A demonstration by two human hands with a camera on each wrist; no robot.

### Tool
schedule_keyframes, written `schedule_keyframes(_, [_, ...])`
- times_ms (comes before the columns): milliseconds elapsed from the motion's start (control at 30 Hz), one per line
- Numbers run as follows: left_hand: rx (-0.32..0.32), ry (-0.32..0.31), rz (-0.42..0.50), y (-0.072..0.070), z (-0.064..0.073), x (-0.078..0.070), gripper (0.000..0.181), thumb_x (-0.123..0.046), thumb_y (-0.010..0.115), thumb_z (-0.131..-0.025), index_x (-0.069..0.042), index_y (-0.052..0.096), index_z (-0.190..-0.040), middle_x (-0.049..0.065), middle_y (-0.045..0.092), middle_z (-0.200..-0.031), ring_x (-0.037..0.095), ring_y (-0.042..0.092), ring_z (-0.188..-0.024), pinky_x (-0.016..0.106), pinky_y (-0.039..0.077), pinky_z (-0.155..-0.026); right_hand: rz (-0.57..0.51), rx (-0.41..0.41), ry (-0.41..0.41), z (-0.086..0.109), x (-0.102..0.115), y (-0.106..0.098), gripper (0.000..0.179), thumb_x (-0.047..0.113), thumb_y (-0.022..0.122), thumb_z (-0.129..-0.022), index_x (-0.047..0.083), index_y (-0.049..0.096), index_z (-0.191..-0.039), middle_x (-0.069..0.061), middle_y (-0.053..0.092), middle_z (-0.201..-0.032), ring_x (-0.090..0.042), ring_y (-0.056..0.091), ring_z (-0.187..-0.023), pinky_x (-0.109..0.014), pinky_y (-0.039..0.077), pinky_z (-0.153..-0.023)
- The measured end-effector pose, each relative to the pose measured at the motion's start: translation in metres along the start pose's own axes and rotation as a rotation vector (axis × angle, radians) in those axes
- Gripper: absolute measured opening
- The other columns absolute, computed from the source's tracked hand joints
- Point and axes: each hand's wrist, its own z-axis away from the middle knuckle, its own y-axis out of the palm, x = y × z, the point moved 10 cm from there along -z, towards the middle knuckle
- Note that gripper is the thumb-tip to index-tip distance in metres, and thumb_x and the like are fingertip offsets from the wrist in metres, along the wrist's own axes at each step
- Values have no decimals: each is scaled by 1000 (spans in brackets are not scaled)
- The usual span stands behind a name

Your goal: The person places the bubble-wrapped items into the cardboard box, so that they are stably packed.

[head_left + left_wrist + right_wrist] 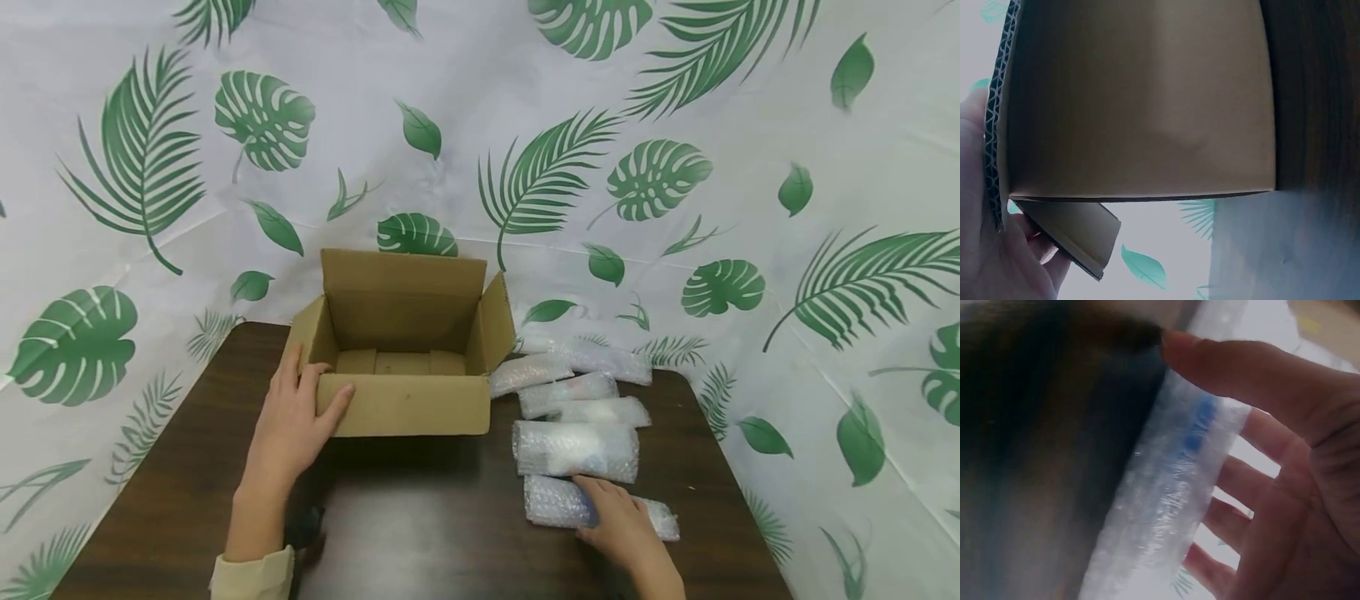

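Note:
An open cardboard box [412,406] stands toward the back of the dark table, its flaps spread outward. My left hand [288,433] holds its front left corner, thumb on the front flap and fingers at the left side flap. The left wrist view shows the plain cardboard wall [1147,100] close up. At the front right, my right hand [621,523] grips the nearest bubble-wrapped roll [553,502], with thumb and fingers on opposite sides of it. Something blue shows through the clear wrap [1163,500] in the right wrist view; its kind is hidden.
Several more bubble-wrapped packages lie in a column right of the box, among them a wide one [577,450] just behind my right hand. A white leaf-print cloth [465,167] hangs behind the brown table [420,517]. A dark object [303,527] sits by my left wrist.

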Motion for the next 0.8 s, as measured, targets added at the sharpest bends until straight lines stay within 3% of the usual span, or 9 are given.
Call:
schedule_keyframes(100, [-11, 2, 8, 2, -2, -2, 72, -58, 56, -108, -3, 46, -152, 30, 16, -176, 57, 27, -156, 77, 34, -117, 21, -12, 14, 2, -4, 0, 79, 18, 96, -79, 16, 62, -150, -12, 64, -150, -44, 57, -138, -76, 41, -106])
schedule_keyframes(233, [-35, 1, 19, 3, -2, -2, 85, -57, 60, -106, -1, 33, -163, 30, 21, -175, 55, 29, -157, 75, 33, -118, 0, -52, -29, 3, -3, -6, 79, 10, 96, -76, 9, 60, -146, -17, 68, -141, -44, 63, -130, -70, 47, -106])
schedule_keyframes(367, [-40, -5, 24, 2, -2, -1, 93, -58, 61, -105, 1, 25, -167, 29, 23, -175, 54, 30, -157, 74, 33, -119, -9, -97, -51, 4, -7, -11, 70, 2, 95, -73, 5, 61, -134, -17, 73, -127, -41, 69, -118, -60, 55, -100])
schedule_keyframes(500, [-50, -1, 29, 2, -3, 1, 96, -58, 62, -105, 0, 22, -169, 28, 23, -175, 54, 30, -157, 73, 32, -120, 6, -91, -24, 7, -13, -15, 60, 8, 95, -75, 10, 62, -125, -13, 75, -125, -40, 71, -117, -66, 52, -97])
schedule_keyframes(633, [-77, 13, 35, 1, -3, 4, 94, -56, 64, -104, 0, 24, -169, 29, 25, -174, 54, 32, -155, 74, 32, -120, 2, -62, -12, 8, -13, -22, 59, 16, 95, -78, 14, 63, -127, -13, 74, -131, -41, 69, -122, -69, 47, -99])
schedule_keyframes(800, [-106, 32, 44, 3, -5, 7, 91, -53, 66, -104, -2, 28, -168, 27, 27, -174, 54, 33, -155, 73, 31, -120, -13, -97, -46, 4, -9, -44, 62, 21, 95, -82, 9, 64, -134, -16, 74, -131, -42, 70, -121, -64, 53, -101])
